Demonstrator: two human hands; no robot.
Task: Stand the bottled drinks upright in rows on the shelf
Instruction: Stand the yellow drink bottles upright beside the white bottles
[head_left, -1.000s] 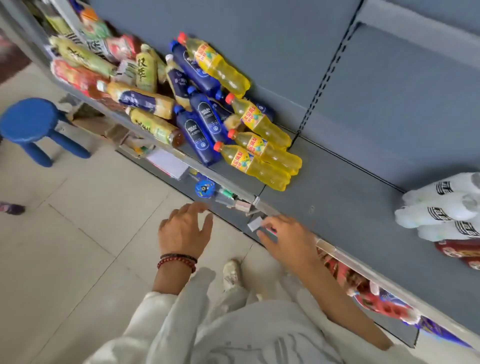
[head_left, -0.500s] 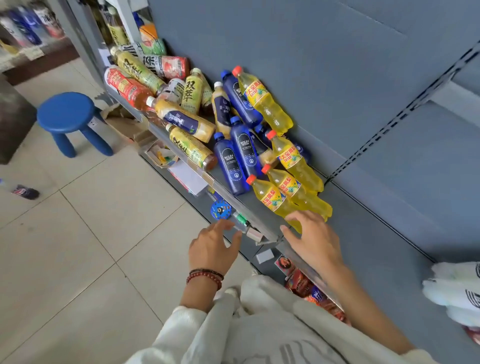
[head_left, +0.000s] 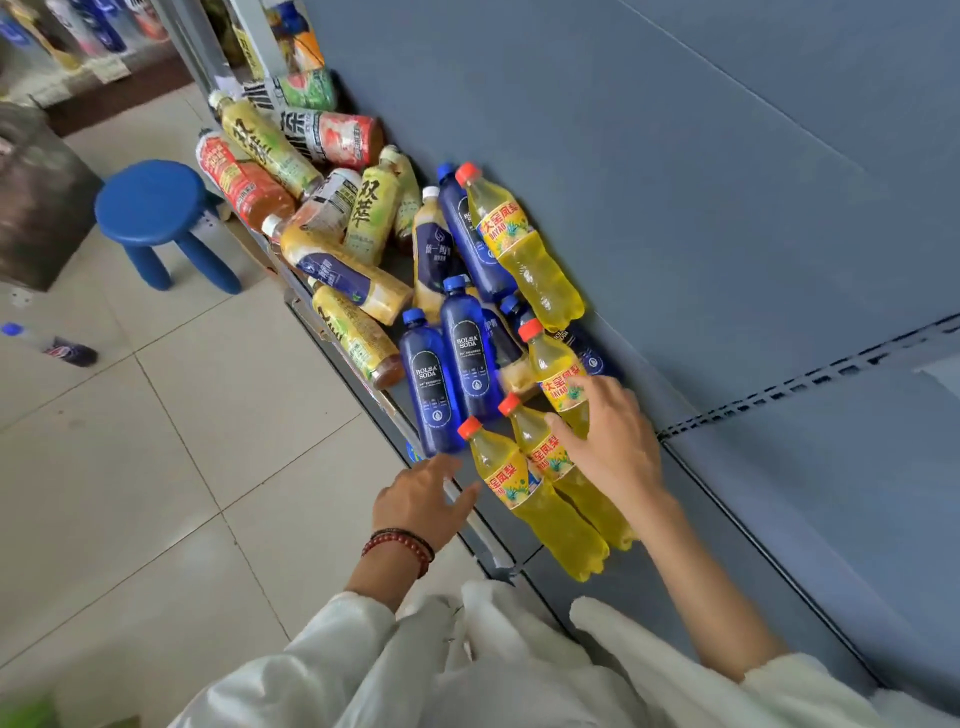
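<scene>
**Grey metal shelf** (head_left: 737, 551) with bottled drinks lying in a heap. Yellow plastic bottles with red caps (head_left: 535, 501) are seen flat on the shelf, beside dark blue plastic soda bottles (head_left: 431, 384). The right hand (head_left: 615, 447) is held over two yellow bottles, its fingers (head_left: 602, 389) spread and straight, gripping nothing. The left hand (head_left: 421, 499) is shown at the shelf's front edge, fingers relaxed and unclenched. A round blue plastic stool (head_left: 150, 202) is seen on the floor beyond the shelf's far end.

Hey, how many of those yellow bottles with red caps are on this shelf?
4. One yellow bottle lies against the back panel, one is partly covered by the right hand, and two lie side by side nearest the shelf edge. Others may be hidden in the pile.
</scene>
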